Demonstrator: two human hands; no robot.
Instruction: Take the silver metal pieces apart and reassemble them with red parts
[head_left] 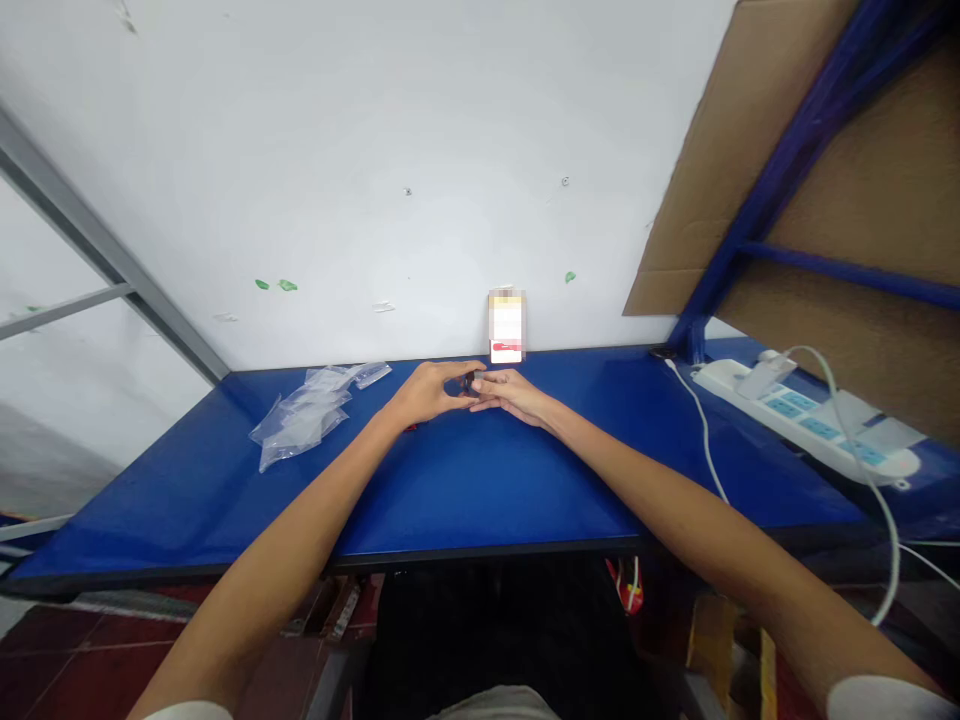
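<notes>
Both of my hands meet over the far middle of the blue table. Between them is a small dark object [470, 380], mostly covered by fingers and too small to name. My left hand [431, 392] curls round it from the left, thumb and fingertips closed on its edges. From the right, my right hand [510, 393] grips it with the thumb on top and fingers beneath. A bit of something red [410, 428] shows on the table under my left hand. Just behind the hands, a phone [506, 328] with a lit screen leans upright against the wall.
Several clear plastic bags [307, 412] lie in a pile left of my hands. A white power strip [810, 415] with a plugged-in charger and white cables [701, 425] sits at the right. Behind the blue table [480, 490] rises a white wall; a blue metal frame [757, 215] stands right.
</notes>
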